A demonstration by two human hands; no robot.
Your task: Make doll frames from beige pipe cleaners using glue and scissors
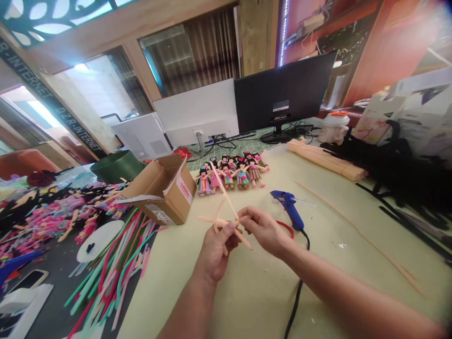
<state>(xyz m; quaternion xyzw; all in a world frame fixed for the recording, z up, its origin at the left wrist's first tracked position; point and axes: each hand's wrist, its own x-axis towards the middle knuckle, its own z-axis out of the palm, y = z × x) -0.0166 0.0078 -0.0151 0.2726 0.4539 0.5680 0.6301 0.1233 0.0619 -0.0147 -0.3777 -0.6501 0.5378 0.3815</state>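
Observation:
My left hand (pixel 216 252) is closed on a small figure of twisted peach pipe cleaners (pixel 221 224), held over the pale table. Just to its right, the fingertips of my right hand (pixel 259 228) pinch a peach strand at the figure's side. A long straight end of pipe cleaner (pixel 224 190) rises up and to the left from between the hands. Shorter ends stick out left and lower right. Behind the hands, several finished small dolls (pixel 231 173) with black hair and striped skirts lie in a group. A blue glue gun (pixel 290 209) lies right of my right hand.
An open cardboard box (pixel 165 188) stands left, beside colored pipe cleaners (pixel 109 268) and a pile of doll parts (pixel 52 212). Peach pipe cleaners (pixel 326 160) and black ones (pixel 395 174) lie right. Monitors (pixel 282 94) stand behind. The glue gun's black cable (pixel 298 301) runs toward the front.

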